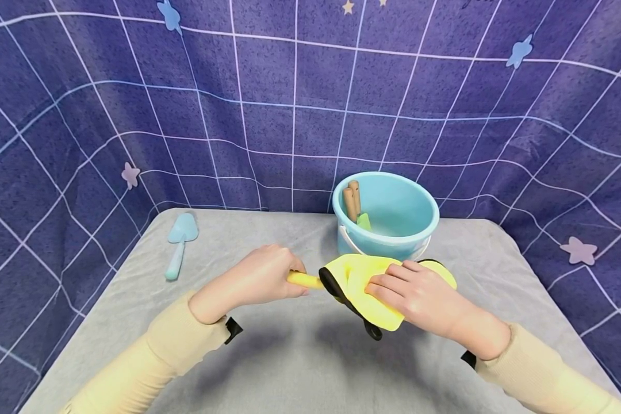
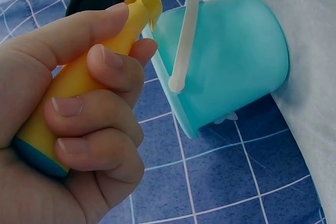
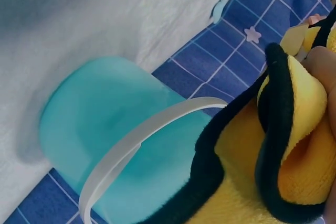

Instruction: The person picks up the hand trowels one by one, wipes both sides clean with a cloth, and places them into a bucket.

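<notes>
In the head view, my left hand [image 1: 271,273] grips the yellow handle [image 1: 304,280] of a tool. The left wrist view shows fingers curled round that handle [image 2: 79,85], which has a teal butt end. Cloth hides the tool's head. My right hand [image 1: 419,293] holds a yellow cloth [image 1: 359,282] with black edging, bunched about the far end of the tool. Both hands are raised over the grey table, in front of a light-blue bucket [image 1: 393,210]. Folds of the cloth [image 3: 304,177] fill the right side of the right wrist view.
Two wooden handles [image 1: 349,202] and a light-green piece [image 1: 364,222] stand inside the bucket. Its white carrying handle [image 2: 185,45] hangs down outside. A light-blue trowel [image 1: 183,233] lies at the table's back left. Behind the grey table [image 1: 269,368] hangs a blue gridded curtain [image 1: 269,126].
</notes>
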`<state>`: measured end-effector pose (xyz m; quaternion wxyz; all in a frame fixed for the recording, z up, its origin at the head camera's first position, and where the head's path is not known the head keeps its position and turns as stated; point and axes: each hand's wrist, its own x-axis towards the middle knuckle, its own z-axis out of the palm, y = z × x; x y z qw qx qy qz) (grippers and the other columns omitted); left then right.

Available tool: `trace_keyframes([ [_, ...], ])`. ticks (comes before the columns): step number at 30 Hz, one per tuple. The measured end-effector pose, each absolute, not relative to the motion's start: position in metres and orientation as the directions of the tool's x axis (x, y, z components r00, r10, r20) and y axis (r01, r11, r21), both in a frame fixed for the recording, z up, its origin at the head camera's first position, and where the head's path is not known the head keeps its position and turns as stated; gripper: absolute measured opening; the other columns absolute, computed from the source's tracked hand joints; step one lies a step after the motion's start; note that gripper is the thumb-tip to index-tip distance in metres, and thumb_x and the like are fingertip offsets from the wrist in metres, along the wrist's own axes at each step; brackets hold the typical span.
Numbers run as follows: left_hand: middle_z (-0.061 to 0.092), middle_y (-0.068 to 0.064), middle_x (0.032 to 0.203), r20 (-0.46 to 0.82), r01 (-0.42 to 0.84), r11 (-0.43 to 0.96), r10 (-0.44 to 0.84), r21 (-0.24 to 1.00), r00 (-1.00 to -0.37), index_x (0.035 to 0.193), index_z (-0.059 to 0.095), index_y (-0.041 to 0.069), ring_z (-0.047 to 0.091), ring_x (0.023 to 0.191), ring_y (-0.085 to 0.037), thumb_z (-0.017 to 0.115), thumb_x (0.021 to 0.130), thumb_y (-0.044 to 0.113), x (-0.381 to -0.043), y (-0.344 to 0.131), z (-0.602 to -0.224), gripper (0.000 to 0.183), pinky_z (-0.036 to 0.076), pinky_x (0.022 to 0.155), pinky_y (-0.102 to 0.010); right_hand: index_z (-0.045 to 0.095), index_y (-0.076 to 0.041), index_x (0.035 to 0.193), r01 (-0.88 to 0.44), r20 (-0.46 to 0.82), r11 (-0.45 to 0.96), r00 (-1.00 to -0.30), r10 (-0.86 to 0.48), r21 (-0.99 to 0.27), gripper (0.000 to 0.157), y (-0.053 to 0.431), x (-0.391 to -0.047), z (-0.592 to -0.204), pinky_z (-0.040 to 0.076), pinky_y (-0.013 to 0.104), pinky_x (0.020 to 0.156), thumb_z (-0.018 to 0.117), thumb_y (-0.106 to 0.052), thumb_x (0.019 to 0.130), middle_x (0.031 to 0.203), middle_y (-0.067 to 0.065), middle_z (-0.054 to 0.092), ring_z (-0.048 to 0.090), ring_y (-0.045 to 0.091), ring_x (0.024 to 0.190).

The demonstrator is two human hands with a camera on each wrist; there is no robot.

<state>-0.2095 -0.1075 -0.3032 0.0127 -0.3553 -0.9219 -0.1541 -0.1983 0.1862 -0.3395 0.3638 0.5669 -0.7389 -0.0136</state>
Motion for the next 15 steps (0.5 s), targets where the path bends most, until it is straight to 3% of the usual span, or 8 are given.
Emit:
trace_keyframes([
  [5, 0.048, 0.016, 0.055, 0.142, 0.667, 0.689, 0.658, 0.285, -0.740, 0.066, 0.067, 0.022, 0.042, 0.053, -0.004, 0.079, 0.072, 0.027, -0.2094, -0.1097, -0.3036, 0.015, 0.038, 0.051, -0.021, 0.065, -0.004, 0.099, -0.834, 0.541, 0.339, -0.059, -0.839, 0.435, 0.034, 0.1859, -0.1980, -0.3388, 0.040, 0.030, 0.067, 0.031, -0.001, 0.098, 0.091, 0.002, 0.066, 0.056, 0.019, 0.078],
  [15, 0.047, 0.016, 0.056, 0.127, 0.664, 0.692, 0.659, 0.282, -0.741, 0.066, 0.066, 0.023, 0.041, 0.053, -0.004, 0.078, 0.073, 0.029, -0.2080, -0.1161, -0.3019, 0.015, 0.037, 0.051, -0.021, 0.063, -0.006, 0.101, -0.825, 0.464, 0.350, -0.123, -0.877, 0.444, 0.037, 0.1933, -0.1964, -0.3360, 0.039, 0.029, 0.071, 0.026, -0.002, 0.098, 0.091, 0.002, 0.064, 0.053, 0.019, 0.080],
])
